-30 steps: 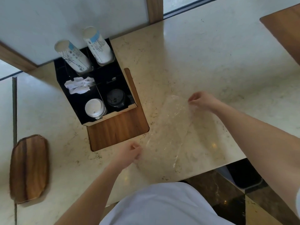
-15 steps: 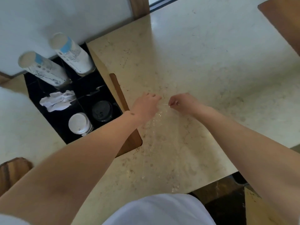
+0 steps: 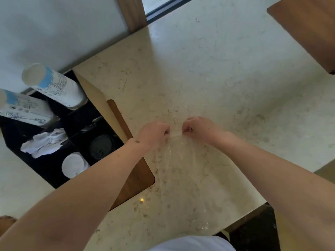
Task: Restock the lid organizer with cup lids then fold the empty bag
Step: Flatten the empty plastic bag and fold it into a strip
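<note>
The clear bag (image 3: 178,160) is laid flat on the pale stone bench (image 3: 208,73), its length running from the hands toward the near bench edge. Its far edge is lifted slightly and pinched at two points: the left hand (image 3: 154,135) grips one corner with fingers pressed together on the film, the right hand (image 3: 201,129) grips the other likewise. The two hands are held close together, a short taut strip of plastic visible between them; this is judged to align the corners so that a straight fold can be made.

The lid organizer (image 3: 59,142) sits in a bench recess left of the bag. White lids (image 3: 73,165) are seen in the near compartment, dark lids (image 3: 101,147) in the next, crumpled white paper (image 3: 43,144) in another; two cup stacks (image 3: 52,86) lean out at the rear. Restocking is judged complete, folding in progress.

Risk noted: thin film may slip or crease unevenly.
</note>
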Demonstrator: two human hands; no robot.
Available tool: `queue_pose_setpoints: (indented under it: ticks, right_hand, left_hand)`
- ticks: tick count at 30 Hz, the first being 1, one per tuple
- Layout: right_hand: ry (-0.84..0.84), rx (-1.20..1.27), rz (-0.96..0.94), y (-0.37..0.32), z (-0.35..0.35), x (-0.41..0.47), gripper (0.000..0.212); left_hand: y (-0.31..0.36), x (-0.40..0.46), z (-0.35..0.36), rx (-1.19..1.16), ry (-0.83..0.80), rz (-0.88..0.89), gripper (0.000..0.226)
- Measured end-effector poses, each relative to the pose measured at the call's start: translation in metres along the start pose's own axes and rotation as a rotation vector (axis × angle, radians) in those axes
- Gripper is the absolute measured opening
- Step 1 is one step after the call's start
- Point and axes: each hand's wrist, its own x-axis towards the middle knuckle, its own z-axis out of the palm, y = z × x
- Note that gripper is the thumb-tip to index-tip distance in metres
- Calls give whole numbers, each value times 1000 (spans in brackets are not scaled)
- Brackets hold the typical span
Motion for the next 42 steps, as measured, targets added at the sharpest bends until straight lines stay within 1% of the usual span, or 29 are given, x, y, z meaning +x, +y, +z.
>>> queue_pose_setpoints:
  ticks: [3, 7, 9, 12, 14, 19, 23, 27, 28, 29, 31, 32, 34, 36, 38, 40, 42]
  right_hand:
    - [45, -21, -31, 7, -1, -5, 9]
    - [125, -107, -140, 14, 2, -10, 8]
    - [170, -170, -195, 17, 3, -13, 7]
    - [229, -247, -291, 19, 6, -18, 8]
    - [243, -302, -336, 18, 10, -21, 8]
    - [227, -338, -350, 20, 11, -31, 12]
    - [243, -347, -344, 23, 11, -39, 19]
    - [272, -359, -329, 24, 16, -44, 21]
    - [280, -360, -322, 24, 18, -45, 20]
    - [287, -360, -312, 23, 19, -45, 18]
    - [300, -347, -276, 19, 21, -45, 22]
    - [308, -326, -248, 16, 21, -43, 26]
    - [316, -264, -182, 11, 19, -40, 33]
    - [291, -223, -129, 8, 17, -35, 28]
    - [253, -176, -85, 5, 15, -28, 19]
    - [216, -104, -47, 4, 13, -22, 12]
    - [158, -36, -22, 5, 10, -17, 9]
  left_hand:
    - [-7, -5, -2, 10, 17, 8, 13]
    - [-9, -16, 1, 81, 103, 106, 14]
    - [-12, -21, 4, 145, 175, 178, 16]
    - [-11, -27, 7, 290, 248, 253, 11]
    - [-10, -28, 7, 348, 275, 290, 18]
    - [-22, -34, 16, 427, 307, 350, 14]
    - [-27, -38, 23, 471, 351, 356, 12]
    - [-27, -39, 24, 562, 359, 391, 8]
    - [-27, -41, 24, 574, 355, 400, 11]
    - [-27, -43, 24, 578, 355, 401, 19]
    - [-25, -47, 25, 565, 355, 376, 32]
    - [-25, -48, 26, 545, 347, 347, 34]
    - [-22, -47, 26, 477, 317, 261, 29]
    - [-17, -45, 24, 419, 276, 174, 21]
    - [-11, -42, 23, 369, 243, 95, 18]
    - [-7, -39, 21, 263, 258, 10, 20]
    - [-5, -35, 20, 123, 259, -61, 18]
